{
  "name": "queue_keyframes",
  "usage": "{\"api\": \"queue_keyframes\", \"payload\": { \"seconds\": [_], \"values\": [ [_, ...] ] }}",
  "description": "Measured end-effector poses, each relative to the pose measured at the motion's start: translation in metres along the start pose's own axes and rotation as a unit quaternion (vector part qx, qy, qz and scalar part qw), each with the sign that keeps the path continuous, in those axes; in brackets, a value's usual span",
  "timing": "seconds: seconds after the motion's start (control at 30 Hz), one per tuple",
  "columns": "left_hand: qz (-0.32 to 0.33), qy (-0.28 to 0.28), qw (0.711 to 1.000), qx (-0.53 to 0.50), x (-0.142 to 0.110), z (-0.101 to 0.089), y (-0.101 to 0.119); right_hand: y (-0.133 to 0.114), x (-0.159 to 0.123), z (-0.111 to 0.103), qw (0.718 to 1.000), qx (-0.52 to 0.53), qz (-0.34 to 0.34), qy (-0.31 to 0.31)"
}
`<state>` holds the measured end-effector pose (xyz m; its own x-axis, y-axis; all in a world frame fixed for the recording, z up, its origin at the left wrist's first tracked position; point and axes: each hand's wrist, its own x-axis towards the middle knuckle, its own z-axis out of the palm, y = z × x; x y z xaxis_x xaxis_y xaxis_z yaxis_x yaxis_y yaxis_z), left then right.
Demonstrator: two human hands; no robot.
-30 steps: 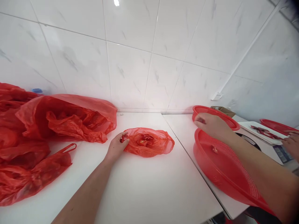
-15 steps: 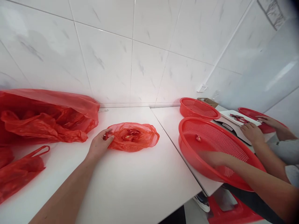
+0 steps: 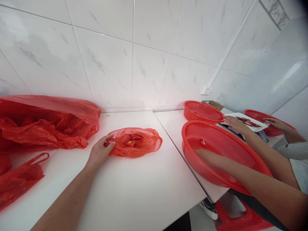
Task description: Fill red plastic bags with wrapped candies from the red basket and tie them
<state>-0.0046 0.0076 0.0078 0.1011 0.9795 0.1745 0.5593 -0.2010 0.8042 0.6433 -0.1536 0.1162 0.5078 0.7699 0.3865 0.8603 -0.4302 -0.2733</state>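
Note:
My left hand (image 3: 100, 149) is closed on the left edge of a small red plastic bag (image 3: 141, 152). Something dark red shows between thumb and fingers, too small to make out. The bag lies spread open on the white table, with a few shiny red-and-gold wrapped pieces (image 3: 132, 142) in its middle. My right hand (image 3: 204, 156) reaches down inside a large red perforated basket (image 3: 240, 144). Its fingers are hidden, so what they touch cannot be seen. One small red wrapped piece (image 3: 203, 141) lies in the basket beyond that hand.
Larger red bags (image 3: 60, 106) lie at the left, with a tied red bag (image 3: 21, 179) nearer. A smaller red basket (image 3: 192, 110) stands behind the large one. At the right, a co-worker's hands (image 3: 237, 124) are near a white tray (image 3: 261, 123) of red packets. A red stool (image 3: 223, 213) stands below.
The co-worker's nearer hand has moved left, from the tray's front edge toward the smaller basket's rim. My left hand keeps its hold on the bag, and my right hand stays in the basket.

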Motion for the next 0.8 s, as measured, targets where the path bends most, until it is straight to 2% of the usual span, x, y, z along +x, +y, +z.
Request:
{"api": "queue_keyframes", "payload": {
  "seconds": [0.13, 0.37, 0.57, 0.63, 0.73, 0.8],
  "values": [
    [0.002, -0.003, 1.0, 0.001, 0.0, 0.0, 0.0, -0.003, 0.003, 0.004, 0.995, 0.064, 0.006, -0.081],
    [-0.001, -0.005, 1.0, -0.012, 0.0, -0.001, 0.0, -0.002, -0.009, -0.002, 0.985, 0.149, 0.051, -0.063],
    [-0.006, -0.003, 1.0, -0.024, 0.002, 0.0, 0.0, -0.019, -0.019, -0.012, 0.973, 0.167, 0.039, -0.156],
    [-0.003, -0.003, 1.0, -0.026, 0.003, 0.001, -0.001, -0.032, -0.031, -0.007, 0.973, 0.191, 0.046, -0.122],
    [-0.001, -0.003, 1.0, -0.03, 0.004, 0.001, -0.004, -0.062, -0.058, 0.005, 0.977, 0.206, 0.049, 0.027],
    [0.0, -0.002, 0.999, -0.032, 0.004, 0.001, -0.006, -0.088, -0.077, 0.009, 0.978, 0.185, 0.041, 0.087]
  ]
}}
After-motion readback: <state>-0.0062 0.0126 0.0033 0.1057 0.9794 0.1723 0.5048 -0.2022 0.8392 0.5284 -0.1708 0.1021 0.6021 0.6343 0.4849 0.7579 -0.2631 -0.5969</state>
